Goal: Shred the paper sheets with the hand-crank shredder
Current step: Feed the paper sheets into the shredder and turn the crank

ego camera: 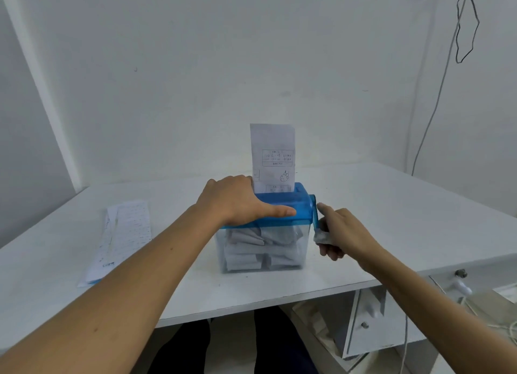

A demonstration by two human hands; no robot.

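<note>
A hand-crank shredder (299, 208) with a blue top and a clear bin (263, 250) full of paper strips stands mid-table. A printed paper sheet (272, 158) sticks upright out of its slot. My left hand (237, 203) grips the blue top, thumb along its front edge. At the shredder's right side, my right hand (340, 232) holds the white knob of the blue crank (316, 214), which points downward, with the index finger stretched along it.
A stack of printed paper sheets (123, 239) lies on the white table (391, 219) to the left of the shredder. A drawer unit (372, 323) stands under the table's right side. Cables (464, 24) hang on the right wall.
</note>
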